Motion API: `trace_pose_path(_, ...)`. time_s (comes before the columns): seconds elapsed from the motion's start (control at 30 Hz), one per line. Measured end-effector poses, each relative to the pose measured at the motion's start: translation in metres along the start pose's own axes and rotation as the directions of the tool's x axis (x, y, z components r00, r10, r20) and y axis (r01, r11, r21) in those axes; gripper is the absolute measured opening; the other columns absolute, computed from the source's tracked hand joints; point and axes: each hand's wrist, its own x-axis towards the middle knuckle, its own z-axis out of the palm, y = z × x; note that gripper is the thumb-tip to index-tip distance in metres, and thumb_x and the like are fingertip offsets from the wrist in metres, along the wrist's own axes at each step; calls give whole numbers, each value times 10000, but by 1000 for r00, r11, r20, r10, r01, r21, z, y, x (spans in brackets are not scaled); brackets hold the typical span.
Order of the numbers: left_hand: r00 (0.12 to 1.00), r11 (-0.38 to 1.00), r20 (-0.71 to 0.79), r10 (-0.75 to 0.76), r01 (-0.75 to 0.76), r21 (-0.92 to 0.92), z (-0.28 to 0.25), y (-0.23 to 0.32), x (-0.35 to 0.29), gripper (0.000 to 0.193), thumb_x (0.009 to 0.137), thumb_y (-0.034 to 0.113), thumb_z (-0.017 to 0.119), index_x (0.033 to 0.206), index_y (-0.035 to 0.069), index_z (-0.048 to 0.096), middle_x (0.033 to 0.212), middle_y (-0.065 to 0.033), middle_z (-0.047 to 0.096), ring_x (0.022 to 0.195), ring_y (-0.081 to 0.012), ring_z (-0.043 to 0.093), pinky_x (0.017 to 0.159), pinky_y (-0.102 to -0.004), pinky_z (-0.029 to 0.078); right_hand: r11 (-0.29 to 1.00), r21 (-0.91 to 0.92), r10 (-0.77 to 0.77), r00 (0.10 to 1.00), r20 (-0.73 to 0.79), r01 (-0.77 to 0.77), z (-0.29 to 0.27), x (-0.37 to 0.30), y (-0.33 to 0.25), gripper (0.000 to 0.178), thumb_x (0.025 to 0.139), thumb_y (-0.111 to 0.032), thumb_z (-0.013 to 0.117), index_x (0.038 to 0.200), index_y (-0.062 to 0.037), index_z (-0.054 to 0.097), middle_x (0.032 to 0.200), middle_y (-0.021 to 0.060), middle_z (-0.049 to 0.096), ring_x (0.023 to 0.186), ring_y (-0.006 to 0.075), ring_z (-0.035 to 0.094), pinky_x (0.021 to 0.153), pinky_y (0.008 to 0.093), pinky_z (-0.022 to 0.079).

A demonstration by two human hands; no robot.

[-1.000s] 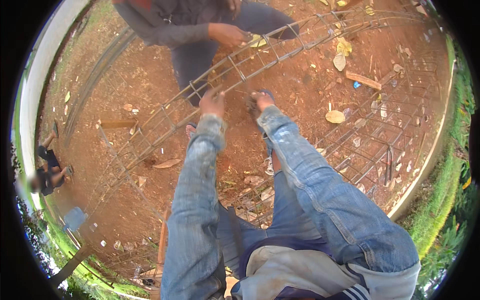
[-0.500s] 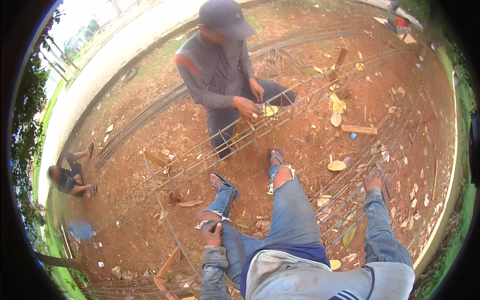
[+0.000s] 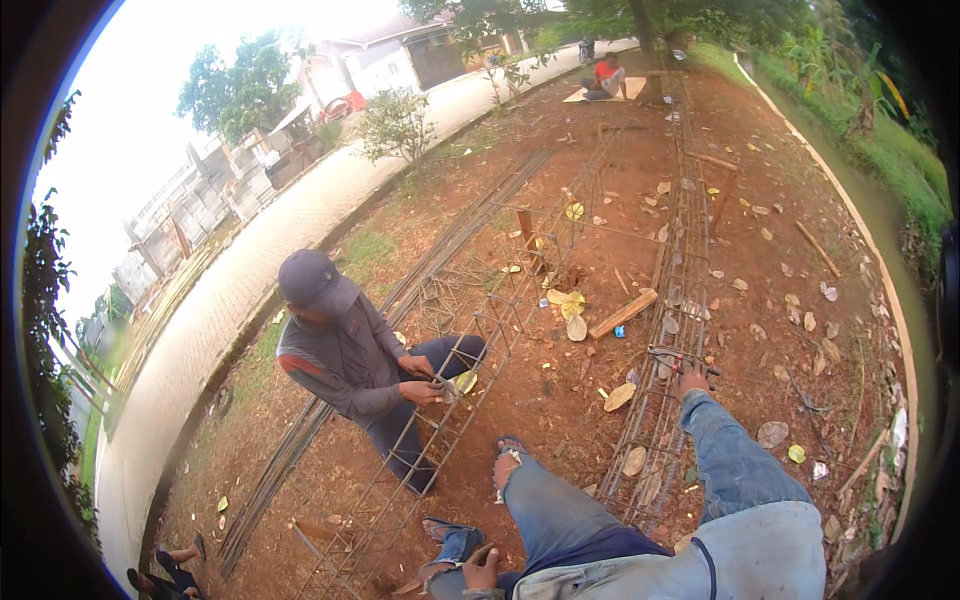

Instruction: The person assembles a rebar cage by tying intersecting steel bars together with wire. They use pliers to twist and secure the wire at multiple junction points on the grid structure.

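Observation:
My right hand reaches out over a long narrow rebar cage on the right. Its fingers are closed around the handles of pincers, which lie across the cage's top bars. My left hand rests by my knee at the lower edge, its fingers curled. A small dark thing shows at its fingertips, too small to name. Ahead on the left, a co-worker in a dark cap squats at a second rebar cage, both hands together at one of its bars.
A short wooden block lies between the cages, and a wooden stake stands beside the second cage. Loose long rods run behind the co-worker. Dry leaves litter the red soil. A person in red sits far off.
My view has swung up and to the right, bringing the road and trees into sight. My right hand is now at the pincers; my left hand stays by my knee.

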Motion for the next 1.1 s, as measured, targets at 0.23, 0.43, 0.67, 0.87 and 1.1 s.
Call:
trace_pose_path(0.23, 990, 727, -125, 65, 39, 686, -28, 44, -7, 379, 753, 323, 584, 997, 34, 599, 919, -140, 596, 782, -232, 574, 726, -331, 440, 990, -83, 124, 974, 192, -110, -1, 45, 29, 584, 714, -228, 625, 1225, -85, 382, 1300, 147, 350, 1161, 331, 381, 922, 456, 365)
trace_pose_path(0.43, 954, 930, -151, 261, -206, 304, -35, 83, -14, 272, 784, 160, 608, 989, -18, 600, 810, -73, 625, 742, -131, 576, 674, -252, 457, 949, -248, -125, 957, 263, 193, 2, 63, 40, 578, 678, -297, 677, 1133, -9, 467, 1099, 245, 502, 1013, 348, 509, 835, 388, 434)
trace_pose_path(0.67, 988, 1000, -151, 22, -22, 6, -51, 71, 4, 273, 781, 150, 617, 989, -25, 593, 875, -73, 612, 784, -125, 567, 703, -246, 454, 881, 465, -116, 911, 395, -89, -8, 63, -7, 398, 721, -221, 581, 1052, -17, 491, 911, 177, 551, 586, 259, 592, 497, 362, 486)
trace_pose_path(0.87, 986, 989, -155, -59, 37, -141, -62, 27, 34, 264, 782, 119, 611, 988, -44, 586, 871, -73, 609, 783, -117, 562, 697, -228, 452, 812, 461, -534, 774, 340, 358, -11, -11, -201, 438, 654, -36, 609, 1061, -11, 450, 859, 147, 556, 623, 232, 601, 505, 339, 493)
trace_pose_path(1.1, 925, 901, -142, -352, 295, -318, -83, 3, 49, 235, 788, 107, 603, 978, -31, 592, 800, -57, 606, 706, -88, 543, 620, -202, 438, 510, -204, -633, 525, 570, 836, 22, -70, -357, 363, 658, -116, 560, 1020, -96, 548, 993, 145, 558, 919, 334, 542, 749, 410, 450)
